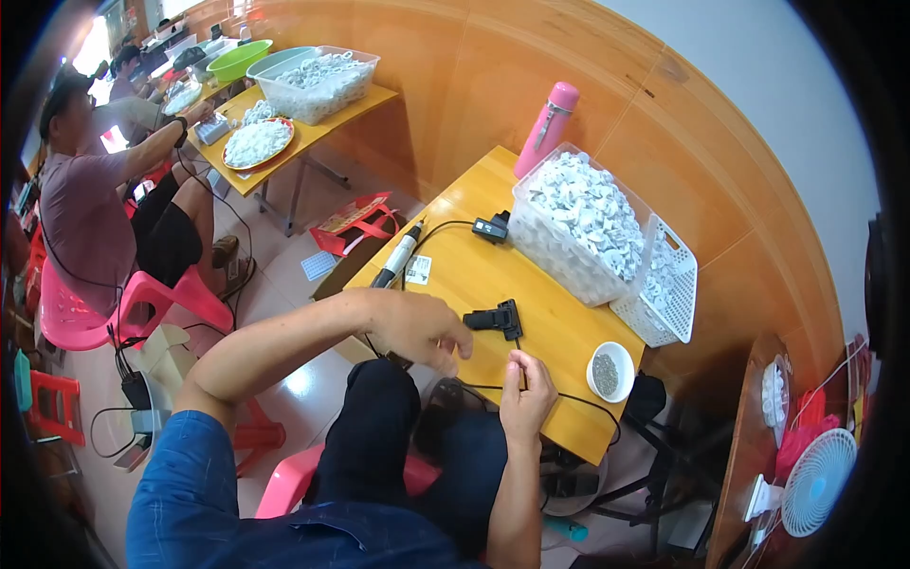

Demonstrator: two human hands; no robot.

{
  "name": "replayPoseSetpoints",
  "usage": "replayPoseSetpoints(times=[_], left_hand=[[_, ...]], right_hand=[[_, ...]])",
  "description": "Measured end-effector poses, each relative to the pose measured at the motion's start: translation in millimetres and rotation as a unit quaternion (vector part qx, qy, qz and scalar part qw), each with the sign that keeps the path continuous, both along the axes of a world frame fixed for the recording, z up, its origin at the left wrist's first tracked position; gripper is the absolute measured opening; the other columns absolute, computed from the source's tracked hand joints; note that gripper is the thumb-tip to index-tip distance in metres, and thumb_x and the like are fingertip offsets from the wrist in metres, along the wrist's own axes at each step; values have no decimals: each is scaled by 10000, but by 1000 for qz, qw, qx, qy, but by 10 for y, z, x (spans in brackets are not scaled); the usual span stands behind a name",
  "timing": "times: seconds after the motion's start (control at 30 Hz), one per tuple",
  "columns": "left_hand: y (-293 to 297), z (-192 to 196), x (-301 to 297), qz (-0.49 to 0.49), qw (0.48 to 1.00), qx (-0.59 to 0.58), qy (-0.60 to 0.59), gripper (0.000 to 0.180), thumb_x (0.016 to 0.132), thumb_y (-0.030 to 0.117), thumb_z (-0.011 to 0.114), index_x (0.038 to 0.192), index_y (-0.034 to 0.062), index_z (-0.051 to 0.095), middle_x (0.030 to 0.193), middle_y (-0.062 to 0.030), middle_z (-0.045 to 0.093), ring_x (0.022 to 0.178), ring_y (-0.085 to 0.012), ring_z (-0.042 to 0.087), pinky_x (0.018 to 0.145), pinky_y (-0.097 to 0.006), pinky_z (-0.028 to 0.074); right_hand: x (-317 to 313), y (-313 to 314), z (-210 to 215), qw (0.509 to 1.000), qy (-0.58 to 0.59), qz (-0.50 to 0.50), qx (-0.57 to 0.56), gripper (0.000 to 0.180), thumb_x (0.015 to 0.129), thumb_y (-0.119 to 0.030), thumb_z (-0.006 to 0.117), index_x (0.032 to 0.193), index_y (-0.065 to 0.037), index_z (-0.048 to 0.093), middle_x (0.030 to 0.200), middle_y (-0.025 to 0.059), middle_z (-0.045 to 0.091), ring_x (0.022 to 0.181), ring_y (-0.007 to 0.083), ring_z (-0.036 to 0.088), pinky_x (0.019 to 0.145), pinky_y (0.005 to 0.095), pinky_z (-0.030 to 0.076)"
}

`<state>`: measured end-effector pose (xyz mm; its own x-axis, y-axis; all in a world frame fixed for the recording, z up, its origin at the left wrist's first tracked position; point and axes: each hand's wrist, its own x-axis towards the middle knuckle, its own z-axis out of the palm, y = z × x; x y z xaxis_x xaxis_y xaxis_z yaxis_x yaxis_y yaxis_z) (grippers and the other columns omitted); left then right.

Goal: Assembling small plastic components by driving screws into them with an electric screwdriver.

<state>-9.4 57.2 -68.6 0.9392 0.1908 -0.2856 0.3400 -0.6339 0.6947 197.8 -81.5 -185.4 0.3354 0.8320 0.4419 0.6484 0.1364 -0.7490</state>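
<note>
My left hand [417, 327] reaches across the near left edge of the yellow table [559, 332]. Its fingers are loosely curled and apart, with nothing visible in them. My right hand [524, 396] is over the front of the table, thumb and fingertips pinched together. What they hold is too small to make out; they sit just below a black T-shaped device [495, 320]. A grey-and-black electric screwdriver [400, 256] lies beyond my left hand, its black cable running toward a black adapter [491, 228]. To the right stands a white bowl [609, 372] of tiny grey metal pieces.
At the table's back are a clear bin [573, 270] heaped with white plastic parts, a perforated white basket [671, 294] and a pink thermos [548, 128]. A white fan [820, 482] stands right. Another person [90, 199] sits at a far-left table. A cable crosses the front edge.
</note>
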Motion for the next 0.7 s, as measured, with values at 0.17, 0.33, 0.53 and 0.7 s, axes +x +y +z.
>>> replayPoseSetpoints(times=[0.17, 0.33, 0.53, 0.7], left_hand=[[191, -193, -31, 47, 998, 5, -31, 390, 924, 310, 646, 1200, 35, 623, 980, -147, 714, 904, -297, 692, 789, -380, 526], [-26, -354, 73, -39, 999, -5, -32, 382, 905, 328, 652, 1163, 47, 636, 962, -155, 716, 897, -330, 687, 793, -411, 529], [338, -392, 19, 72, 989, -16, -127, 341, 902, 327, 653, 1085, 40, 664, 906, -137, 719, 851, -281, 694, 755, -380, 526], [866, -342, -6, 259, 940, 5, -223, 322, 916, 280, 678, 1084, 6, 663, 822, -85, 689, 776, -153, 655, 713, -314, 516]], right_hand=[[12, 43, -234, 999, 14, -48, 1, 103, 903, -26, 602, 967, 17, 670, 885, 145, 684, 770, 286, 659, 697, 347, 517], [24, -53, -306, 999, -7, -37, -4, 101, 926, -38, 601, 956, 26, 673, 855, 106, 678, 692, 156, 619, 629, 274, 486], [-210, -244, -298, 997, -78, 9, 18, 68, 868, 13, 607, 915, 20, 655, 859, 146, 671, 742, 294, 650, 695, 344, 514], [-272, -555, -350, 989, -122, 72, -35, 93, 825, -8, 655, 904, -47, 685, 858, 106, 698, 789, 298, 677, 727, 385, 524]])
